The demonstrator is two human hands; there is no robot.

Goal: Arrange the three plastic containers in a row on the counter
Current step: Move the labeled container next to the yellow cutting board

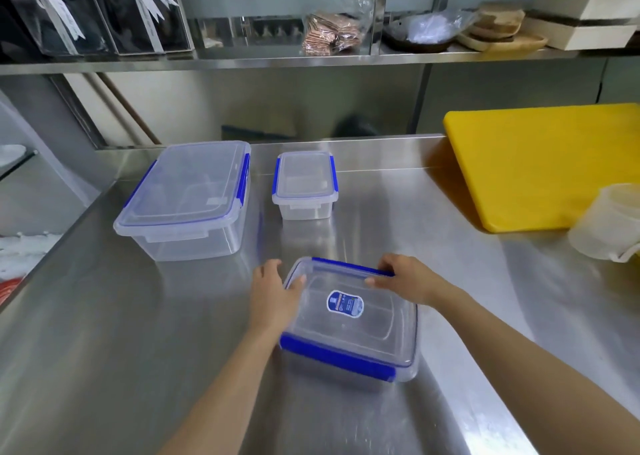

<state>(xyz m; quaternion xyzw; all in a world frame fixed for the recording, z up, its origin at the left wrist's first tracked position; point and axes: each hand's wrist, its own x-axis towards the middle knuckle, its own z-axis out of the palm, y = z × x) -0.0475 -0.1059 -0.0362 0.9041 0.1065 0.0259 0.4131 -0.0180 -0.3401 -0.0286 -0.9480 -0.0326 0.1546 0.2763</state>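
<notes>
Three clear plastic containers with blue clips stand on the steel counter point(104, 316). The large container point(187, 198) is at the back left, and the small container point(304, 184) stands to its right with a gap between them. Nearest me is the medium container point(349, 330), turned at an angle, with an oval blue label on its lid. My left hand point(273, 295) grips its left far corner. My right hand point(405, 281) holds its far edge at the blue clip.
A yellow cutting board point(540, 163) leans at the back right. In front of it stands a translucent tub point(609, 222). The steel shelf point(277, 61) above carries boxes with ribbons, a plastic bag and wooden bowls. The counter's left edge drops off beside the large container.
</notes>
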